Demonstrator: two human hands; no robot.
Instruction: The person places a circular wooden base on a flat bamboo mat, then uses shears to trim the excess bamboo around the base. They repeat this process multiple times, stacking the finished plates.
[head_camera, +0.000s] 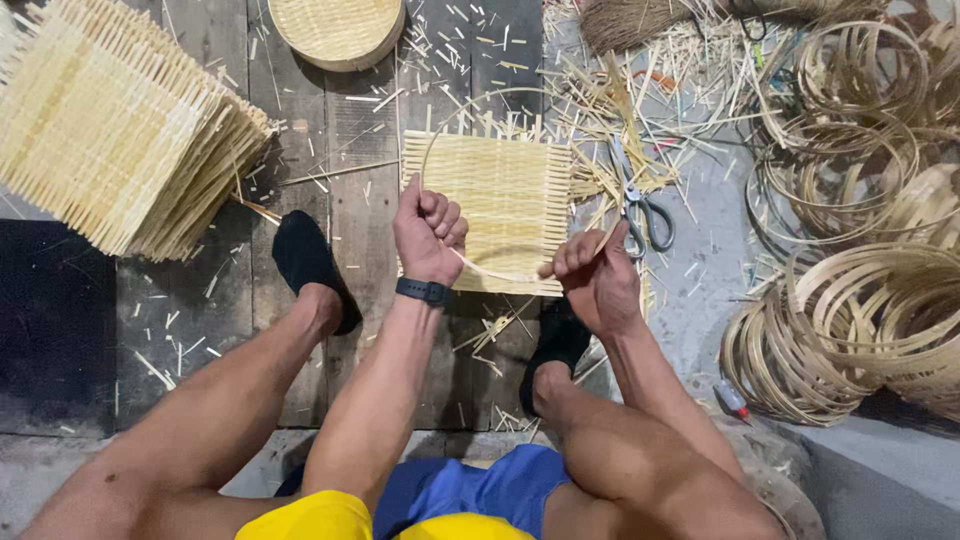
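A person sits low over a plank floor (350, 220) with both feet planted on it in black socks. Around them lie a fanned stack of woven bamboo mats (110, 130) to the left, a round woven lid (335, 30) at the top edge, a pair of scissors (640, 205) just right of the work, and heaps of coiled bamboo hoops (860, 300) along the right side. Slivers and offcuts litter the planks everywhere.

Directly ahead of the hands lies a square woven mat (500, 210), flat on the floor, its splint ends sticking out at top and right. The left hand (428, 235), with a dark band at the wrist, is fisted around a thin bamboo strip (500, 272); the right hand (590, 270) pinches the strip's other part between curled fingers. Both grips are pressed closed on it.

The strip is bent into a hoop that rises from the left fist, arcs over the mat's upper edge and comes back toward the right hand; the stretch between the hands sags across the mat, running left to right. The hoop's far arc is faint against the litter, and where its ends lie inside the fists cannot be seen. The round lid, the mat stack and the hoops are cut off by the frame.
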